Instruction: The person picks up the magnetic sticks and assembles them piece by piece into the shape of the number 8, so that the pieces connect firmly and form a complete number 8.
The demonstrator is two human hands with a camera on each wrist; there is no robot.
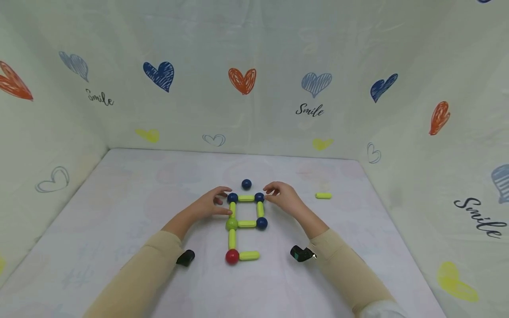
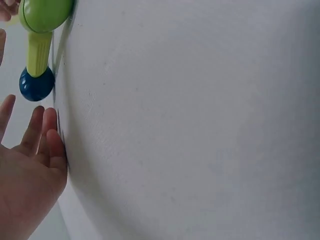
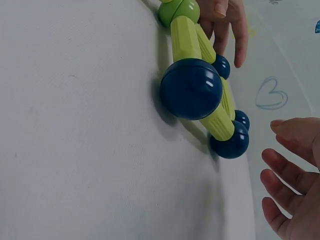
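Yellow-green rods and balls lie joined on the table: a square with a blue ball (image 1: 232, 197) at far left, another blue ball (image 1: 259, 197) at far right, a third blue ball (image 1: 261, 223) at near right and a green ball (image 1: 232, 224) at near left. From the green ball a rod (image 1: 232, 239) runs down to a red ball (image 1: 232, 256), where another rod (image 1: 249, 255) points right. My left hand (image 1: 205, 204) is spread beside the square's left side, fingers loosely bent. Beside the far right ball is my right hand (image 1: 285, 198); the right wrist view shows its fingers apart, holding nothing.
A loose blue ball (image 1: 246, 184) sits just beyond the square. One loose yellow-green rod (image 1: 323, 195) lies to the right of my right hand. Black wrist devices show at the left sleeve (image 1: 153, 254) and right sleeve (image 1: 346, 263). Heart-printed cloth walls enclose the white table (image 1: 131, 198).
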